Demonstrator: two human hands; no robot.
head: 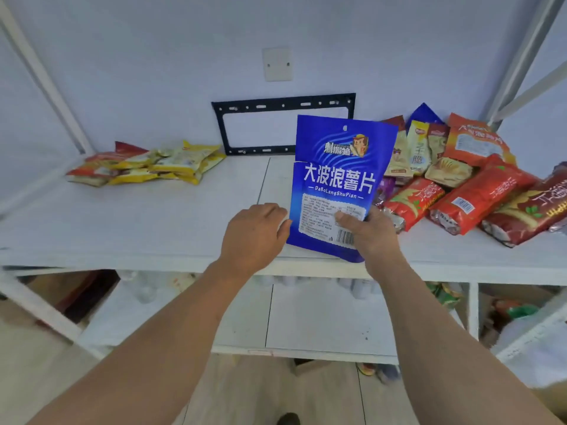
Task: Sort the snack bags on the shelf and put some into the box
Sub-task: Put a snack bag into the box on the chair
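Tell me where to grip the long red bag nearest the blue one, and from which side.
Grip the long red bag across its narrow middle, coming from above. It lies flat on the shelf, angled, its near end free at the pile's front, while other bags crowd its far end.

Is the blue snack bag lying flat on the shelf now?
No, the blue snack bag stands upright above the shelf, with the right hand gripping its lower corner and the left hand touching its left edge.

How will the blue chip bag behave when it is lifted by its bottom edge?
The blue chip bag stands upright with only the right hand gripping low, so it seems fairly stiff and light. Its glossy film may slip. The left hand touches its edge, perhaps steadying it.
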